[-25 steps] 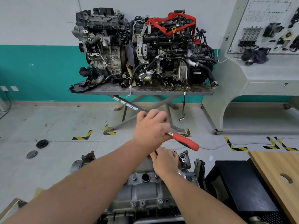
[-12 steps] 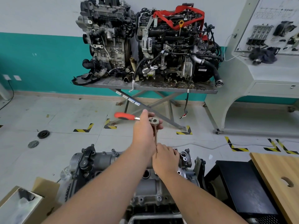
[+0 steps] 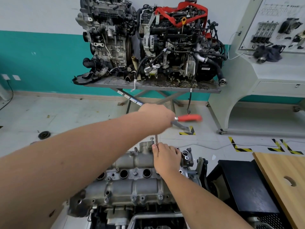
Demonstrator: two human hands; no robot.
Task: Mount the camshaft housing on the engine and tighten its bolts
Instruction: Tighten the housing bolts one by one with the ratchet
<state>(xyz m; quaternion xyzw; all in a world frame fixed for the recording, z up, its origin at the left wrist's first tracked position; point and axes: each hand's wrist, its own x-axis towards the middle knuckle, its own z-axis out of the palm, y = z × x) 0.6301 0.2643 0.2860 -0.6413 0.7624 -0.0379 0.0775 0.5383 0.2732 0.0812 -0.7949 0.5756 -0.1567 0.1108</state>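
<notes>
The grey camshaft housing point(image 3: 132, 180) lies on top of the engine in front of me, with several round holes along its middle. My left hand point(image 3: 158, 118) grips the head end of a ratchet wrench whose red handle point(image 3: 189, 117) points right. From the ratchet a thin extension bar point(image 3: 156, 140) runs straight down to the housing's far edge. My right hand point(image 3: 165, 157) pinches the lower end of that bar, resting on the housing. A loose-looking bolt point(image 3: 152, 139) stands just left of the bar.
Two display engines point(image 3: 148, 42) sit on a scissor table beyond. A wooden bench point(image 3: 283, 179) and a black box point(image 3: 244, 184) are at the right. A grey cabinet with a parts board point(image 3: 272, 47) stands at the back right. Rubber discs point(image 3: 44, 135) lie on the floor.
The ratchet handle swung from pointing left half a second ago to pointing right now, turned by my left hand. My right hand stayed on the extension bar. My head dipped slightly.
</notes>
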